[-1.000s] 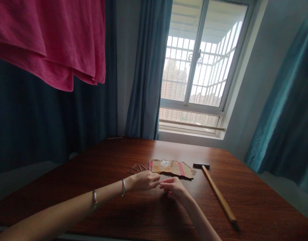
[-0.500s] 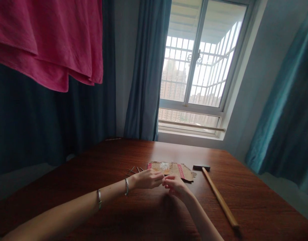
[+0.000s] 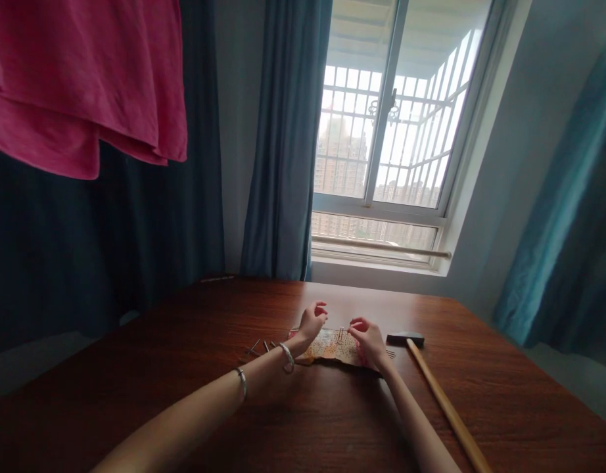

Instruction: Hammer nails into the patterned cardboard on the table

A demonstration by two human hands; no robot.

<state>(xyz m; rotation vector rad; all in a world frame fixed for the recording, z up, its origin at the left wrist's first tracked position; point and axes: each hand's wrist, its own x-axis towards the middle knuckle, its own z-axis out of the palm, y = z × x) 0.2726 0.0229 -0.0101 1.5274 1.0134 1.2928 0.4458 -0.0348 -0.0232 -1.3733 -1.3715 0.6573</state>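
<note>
A flat piece of cardboard with pink stripes and a dotted pattern lies on the brown wooden table. My left hand hovers over its left end, fingers loosely curled and apart, with nothing seen in them. My right hand is over the cardboard's right part, thumb and forefinger pinched on a thin nail. Several loose nails lie on the table just left of the cardboard. Both of my left-arm bracelets show.
A hammer lies right of the cardboard, its dark head by my right hand and its long wooden handle running toward the near right edge. A pink cloth hangs at the upper left. Blue curtains and a window stand behind the table.
Both hands moved away from me, from the bare table onto the cardboard. They were pinched together on the nail; now they are apart and only the right one holds it.
</note>
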